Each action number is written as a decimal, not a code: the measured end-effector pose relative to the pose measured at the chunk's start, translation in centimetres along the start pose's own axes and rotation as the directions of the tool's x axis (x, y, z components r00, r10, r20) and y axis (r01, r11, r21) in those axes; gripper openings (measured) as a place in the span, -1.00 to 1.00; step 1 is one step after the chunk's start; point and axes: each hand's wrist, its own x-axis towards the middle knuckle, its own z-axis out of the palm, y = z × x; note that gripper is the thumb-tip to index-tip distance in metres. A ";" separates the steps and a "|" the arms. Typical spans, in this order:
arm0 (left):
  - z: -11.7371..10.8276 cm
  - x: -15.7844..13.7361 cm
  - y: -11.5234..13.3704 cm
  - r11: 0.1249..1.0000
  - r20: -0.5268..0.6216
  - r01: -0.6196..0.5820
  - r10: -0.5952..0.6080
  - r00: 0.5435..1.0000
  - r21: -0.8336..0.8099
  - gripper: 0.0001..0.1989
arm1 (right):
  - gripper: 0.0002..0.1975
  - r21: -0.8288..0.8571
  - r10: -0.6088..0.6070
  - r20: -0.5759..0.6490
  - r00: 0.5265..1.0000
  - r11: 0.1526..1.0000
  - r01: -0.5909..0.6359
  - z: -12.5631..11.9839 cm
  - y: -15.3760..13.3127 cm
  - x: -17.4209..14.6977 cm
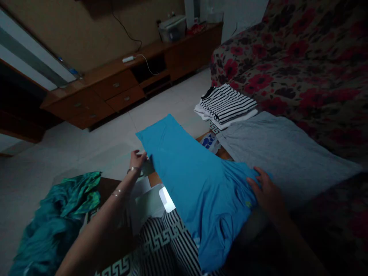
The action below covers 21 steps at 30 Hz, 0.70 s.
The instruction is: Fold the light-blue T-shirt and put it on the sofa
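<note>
A blue T-shirt [184, 165] lies stretched across my lap and over the low table, smooth at its far end and wrinkled near me. At its left edge my left hand [138, 158] is closed, fingertips pinching the fabric. My right hand [266, 188] rests on the bunched right part of the shirt, fingers spread apart. Under and beside the blue cloth, a grey garment [284, 153] is spread toward the sofa. Beyond it sits a folded black-and-white striped shirt [228, 101] on top of white cloth.
A crumpled teal-green cloth [63, 207] lies at the left. A lit white rectangle, perhaps a phone screen [167, 199], shows beside the shirt. The floral sofa [287, 65] is at the right. A wooden cabinet [109, 90] bearing a plastic box [173, 28] stands along the wall.
</note>
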 end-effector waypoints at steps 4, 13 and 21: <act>0.3 -18.2 -3.8 0.915 0.329 0.077 0.062 0.942 -0.395 -0.48 | -0.37 0.076 -0.111 -0.018 0.994 0.991 0.112 -0.8 1.3 -0.4; 4.8 -43.0 -4.7 0.841 0.155 -0.540 0.528 0.835 0.042 -0.43 | -0.42 0.085 -0.166 0.092 0.982 0.984 0.158 -1.4 1.6 0.2; 6.9 -44.1 -2.5 0.675 0.120 -0.660 0.663 0.739 0.329 -0.49 | -0.53 0.481 -0.017 0.075 0.997 0.876 -0.021 -5.0 0.2 2.5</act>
